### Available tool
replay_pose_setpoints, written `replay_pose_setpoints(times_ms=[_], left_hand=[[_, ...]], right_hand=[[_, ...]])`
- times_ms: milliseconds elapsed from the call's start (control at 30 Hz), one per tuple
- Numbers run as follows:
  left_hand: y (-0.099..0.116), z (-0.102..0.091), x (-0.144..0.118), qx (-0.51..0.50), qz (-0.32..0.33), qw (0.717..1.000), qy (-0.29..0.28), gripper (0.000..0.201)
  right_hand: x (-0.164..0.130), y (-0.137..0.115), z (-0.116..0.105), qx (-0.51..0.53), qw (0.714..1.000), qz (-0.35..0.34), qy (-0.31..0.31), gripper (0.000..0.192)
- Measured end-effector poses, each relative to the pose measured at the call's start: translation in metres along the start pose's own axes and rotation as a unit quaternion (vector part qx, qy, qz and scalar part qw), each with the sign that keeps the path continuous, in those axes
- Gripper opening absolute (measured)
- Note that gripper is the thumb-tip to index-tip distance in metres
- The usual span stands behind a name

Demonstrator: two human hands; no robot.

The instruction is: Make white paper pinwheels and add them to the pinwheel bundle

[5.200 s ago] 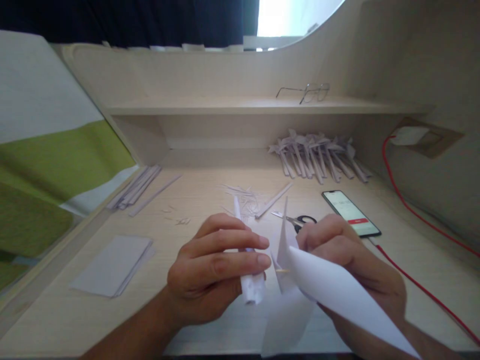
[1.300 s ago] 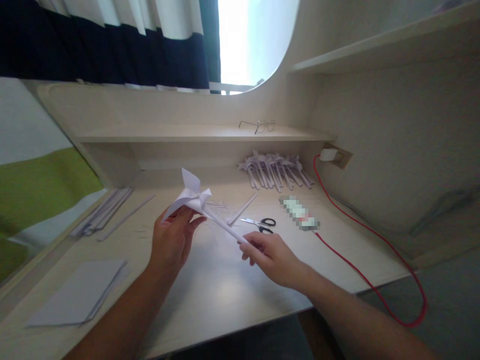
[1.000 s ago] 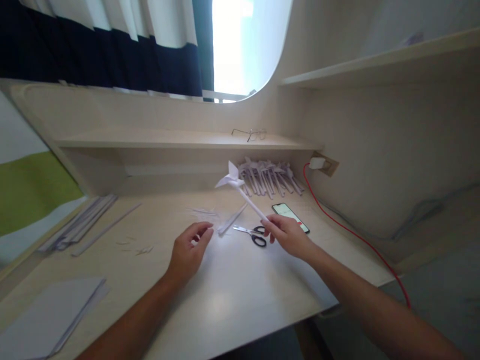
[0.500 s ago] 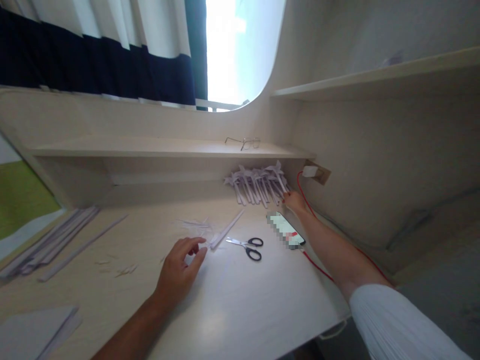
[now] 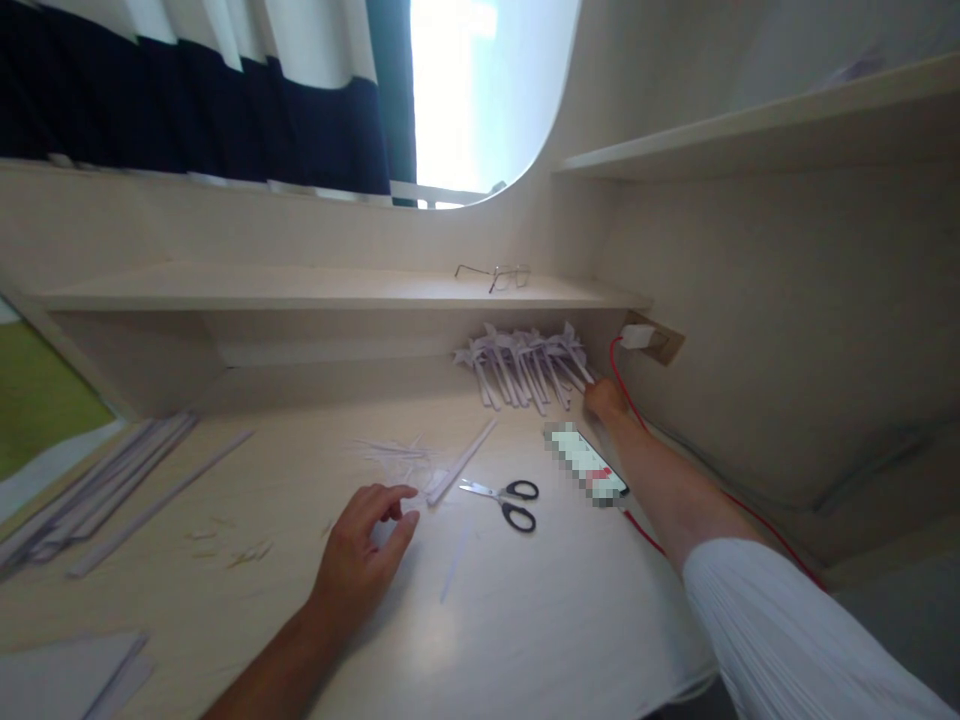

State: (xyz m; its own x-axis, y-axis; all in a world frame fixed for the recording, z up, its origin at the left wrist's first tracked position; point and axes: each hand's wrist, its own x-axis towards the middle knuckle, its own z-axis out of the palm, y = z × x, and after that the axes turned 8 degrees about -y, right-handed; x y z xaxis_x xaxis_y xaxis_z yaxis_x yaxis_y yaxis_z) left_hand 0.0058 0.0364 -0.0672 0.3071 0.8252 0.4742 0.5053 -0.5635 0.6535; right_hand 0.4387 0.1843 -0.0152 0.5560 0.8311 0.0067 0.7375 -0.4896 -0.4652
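Pinwheels point(image 5: 525, 362) lie bunched just beyond the phone point(image 5: 586, 464); the right hand point(image 5: 604, 399) touches their right-hand stems, grip hidden. Lay stems parallel. Left hand point(image 5: 365, 535) rests slack, holding nothing, left of the scissors point(image 5: 504, 496).

**Q:** What garment is visible on the operator?

**A:** A white sleeve point(image 5: 780, 640) covers the right upper arm. Its fabric shows fine parallel ribs or pleats running along the arm. The cuff edge ends above the elbow; below it the forearm is bare.

**Q:** And the other limb?

**A:** The left forearm is bare along its whole visible length; no sleeve is in view.

**Q:** Accessories on the hands?

**A:** The left hand point(image 5: 360, 550) carries no ring, watch or glove. The right hand point(image 5: 604, 400) is small in the view; no ring or band can be made out there.
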Motion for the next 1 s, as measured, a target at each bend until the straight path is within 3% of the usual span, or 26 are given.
replay_pose_setpoints(times_ms=[200, 333, 400, 467, 567, 667, 767, 867, 1000], left_hand=[[0.001, 0.000, -0.001, 0.016, 0.009, 1.000, 0.004, 0.017], [0.012, -0.003, 0.003, 0.043, -0.016, 0.999, 0.004, 0.019], [0.015, -0.015, 0.009, 0.066, -0.036, 0.997, -0.013, 0.021], [0.012, -0.039, 0.014, 0.092, -0.070, 0.993, -0.033, 0.022], [0.002, -0.095, 0.007, 0.132, -0.136, 0.980, -0.065, 0.025], [-0.006, -0.158, -0.026, 0.189, -0.206, 0.956, -0.092, 0.024], [-0.009, -0.203, -0.070, 0.223, -0.280, 0.925, -0.127, 0.030], [-0.012, -0.219, -0.104, 0.230, -0.321, 0.906, -0.152, 0.032], [-0.020, -0.219, -0.127, 0.221, -0.330, 0.899, -0.182, 0.031]], right_hand=[[-0.008, -0.006, -0.010, -0.007, 1.000, -0.007, -0.006, 0.037], [-0.034, -0.032, -0.013, 0.000, 0.994, -0.105, -0.016, 0.035], [-0.062, -0.048, -0.006, 0.016, 0.984, -0.174, -0.035, 0.033], [-0.103, -0.062, 0.003, 0.043, 0.966, -0.248, -0.057, 0.027], [-0.182, -0.070, 0.017, 0.077, 0.924, -0.355, -0.123, 0.025], [-0.254, -0.071, 0.028, 0.092, 0.843, -0.489, -0.203, 0.021], [-0.296, -0.075, 0.040, 0.075, 0.818, -0.521, -0.232, 0.017], [-0.311, -0.080, 0.051, 0.046, 0.805, -0.532, -0.259, 0.018], [-0.322, -0.091, 0.059, 0.021, 0.792, -0.539, -0.286, 0.018]])
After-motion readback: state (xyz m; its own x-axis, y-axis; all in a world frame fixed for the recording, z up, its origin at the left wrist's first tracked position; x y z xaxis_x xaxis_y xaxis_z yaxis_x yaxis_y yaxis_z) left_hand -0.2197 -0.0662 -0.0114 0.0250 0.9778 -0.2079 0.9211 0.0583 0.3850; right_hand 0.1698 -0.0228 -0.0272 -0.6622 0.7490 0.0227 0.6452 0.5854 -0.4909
